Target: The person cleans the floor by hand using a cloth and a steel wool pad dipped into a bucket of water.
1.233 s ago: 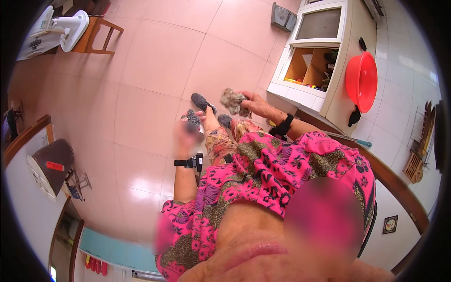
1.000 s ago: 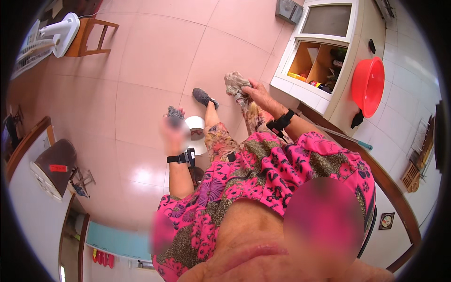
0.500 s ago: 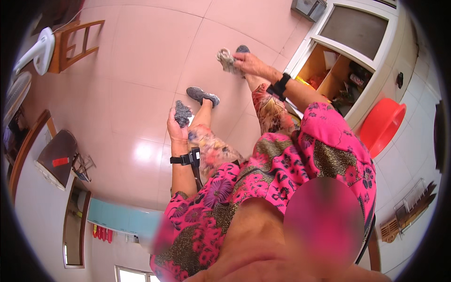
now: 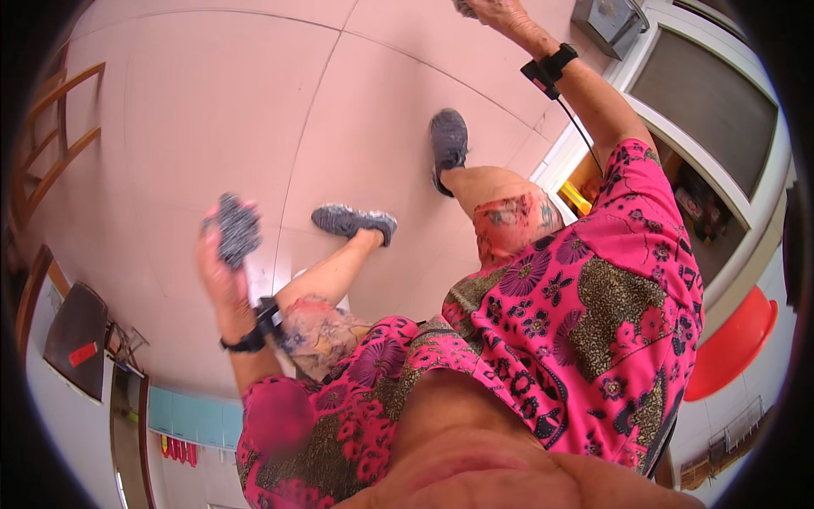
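Note:
In my left hand (image 4: 224, 276), held out to the left above the floor, lies a dark grey, fuzzy scrubbing pad or bunched cloth (image 4: 236, 229). My fingers are partly behind it, and motion blurs the hand a little. My right hand (image 4: 502, 13) is stretched far forward at the top edge of the view. Its fingers are closed round a greyish bunched cloth (image 4: 464, 8), most of which is cut off by the edge. Each wrist wears a black strap with a small device.
Pink floor tiles (image 4: 195, 127) lie under my grey shoes (image 4: 352, 220). To the right stand an open sliding-door cabinet (image 4: 704, 93), a grey metal box (image 4: 610, 25) and a red basin (image 4: 733, 348). A wooden chair frame (image 4: 64, 136) and a dark chair (image 4: 75, 339) are at left.
My right hand has swung forward and right with the cloth, to the top edge. My left hand has moved out left with the grey pad. My feet and the view have shifted.

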The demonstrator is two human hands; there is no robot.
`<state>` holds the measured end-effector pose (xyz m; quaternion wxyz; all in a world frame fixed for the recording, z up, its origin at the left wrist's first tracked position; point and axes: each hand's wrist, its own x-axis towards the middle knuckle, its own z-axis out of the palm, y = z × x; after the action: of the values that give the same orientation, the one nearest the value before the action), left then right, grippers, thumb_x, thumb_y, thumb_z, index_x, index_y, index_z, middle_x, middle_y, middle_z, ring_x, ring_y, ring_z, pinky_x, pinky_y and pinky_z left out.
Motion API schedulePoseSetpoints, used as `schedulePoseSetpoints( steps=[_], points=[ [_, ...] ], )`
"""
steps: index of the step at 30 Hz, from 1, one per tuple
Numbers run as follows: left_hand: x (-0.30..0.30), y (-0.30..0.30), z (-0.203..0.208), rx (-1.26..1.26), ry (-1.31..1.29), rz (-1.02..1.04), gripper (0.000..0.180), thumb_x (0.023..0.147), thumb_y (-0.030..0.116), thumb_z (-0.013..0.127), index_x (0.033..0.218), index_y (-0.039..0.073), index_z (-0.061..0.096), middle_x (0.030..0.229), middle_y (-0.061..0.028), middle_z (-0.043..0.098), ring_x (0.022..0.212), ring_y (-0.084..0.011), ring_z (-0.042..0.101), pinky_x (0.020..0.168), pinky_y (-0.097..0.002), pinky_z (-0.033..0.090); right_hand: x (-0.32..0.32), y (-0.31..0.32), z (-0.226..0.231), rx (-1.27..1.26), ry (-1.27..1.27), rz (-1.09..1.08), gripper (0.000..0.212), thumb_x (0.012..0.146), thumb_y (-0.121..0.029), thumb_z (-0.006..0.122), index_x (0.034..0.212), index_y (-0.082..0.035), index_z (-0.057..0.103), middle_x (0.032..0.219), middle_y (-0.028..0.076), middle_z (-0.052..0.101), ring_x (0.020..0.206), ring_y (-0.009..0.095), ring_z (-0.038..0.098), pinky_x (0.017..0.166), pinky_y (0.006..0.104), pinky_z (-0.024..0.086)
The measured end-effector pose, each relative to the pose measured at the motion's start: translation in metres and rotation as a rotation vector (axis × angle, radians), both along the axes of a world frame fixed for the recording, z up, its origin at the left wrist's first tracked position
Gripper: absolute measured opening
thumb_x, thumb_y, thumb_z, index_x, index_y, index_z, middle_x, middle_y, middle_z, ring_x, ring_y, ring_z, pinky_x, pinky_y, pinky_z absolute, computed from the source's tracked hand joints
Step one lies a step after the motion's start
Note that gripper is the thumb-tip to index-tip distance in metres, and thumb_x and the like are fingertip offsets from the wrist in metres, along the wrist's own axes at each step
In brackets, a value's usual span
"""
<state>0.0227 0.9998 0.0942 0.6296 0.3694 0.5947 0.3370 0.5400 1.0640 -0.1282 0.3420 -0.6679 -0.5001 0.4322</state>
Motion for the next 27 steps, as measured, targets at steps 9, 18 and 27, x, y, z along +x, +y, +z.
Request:
schedulePoseSetpoints(
  steps=[9, 18, 27],
  points=[
    [-0.016, 0.107, -0.035, 0.261, 0.229, -0.413, 0.047, 0.099, 0.029, 0.045, 0.133, -0.004, 0.050, 0.117, -0.0203, 0.064, 0.104, -0.0266, 0.065, 0.091, -0.0357, 0.051, -0.060, 0.000, -0.185, 0.499, -0.739, 0.373, 0.063, 0.084, -0.027, 0.066, 0.143, -0.020, 0.046, 0.132, 0.012, 0.054, 0.126, 0.033, 0.049, 0.098, 0.0449, 0.048],
    [0.010, 0.135, -0.030, 0.388, 0.240, -0.443, 0.053, 0.098, 0.034, 0.046, 0.133, -0.007, 0.049, 0.117, -0.0225, 0.063, 0.104, -0.0287, 0.064, 0.093, -0.0379, 0.048, -0.101, 0.016, -0.205, 0.704, -0.751, 0.508, 0.068, 0.092, -0.031, 0.060, 0.149, -0.006, 0.033, 0.158, 0.015, 0.026, 0.146, 0.035, 0.023, 0.112, 0.0476, 0.036],
    [0.015, 0.093, -0.015, 0.267, -0.162, -0.210, 0.056, 0.091, 0.036, 0.054, 0.127, -0.006, 0.047, 0.122, -0.0248, 0.052, 0.118, -0.0349, 0.047, 0.106, -0.0463, 0.036, -0.170, -0.007, -0.210, 0.677, -0.696, 0.660, 0.055, 0.085, -0.022, 0.061, 0.137, -0.010, 0.049, 0.155, 0.013, 0.033, 0.134, 0.031, 0.042, 0.107, 0.0476, 0.039]
  ],
)
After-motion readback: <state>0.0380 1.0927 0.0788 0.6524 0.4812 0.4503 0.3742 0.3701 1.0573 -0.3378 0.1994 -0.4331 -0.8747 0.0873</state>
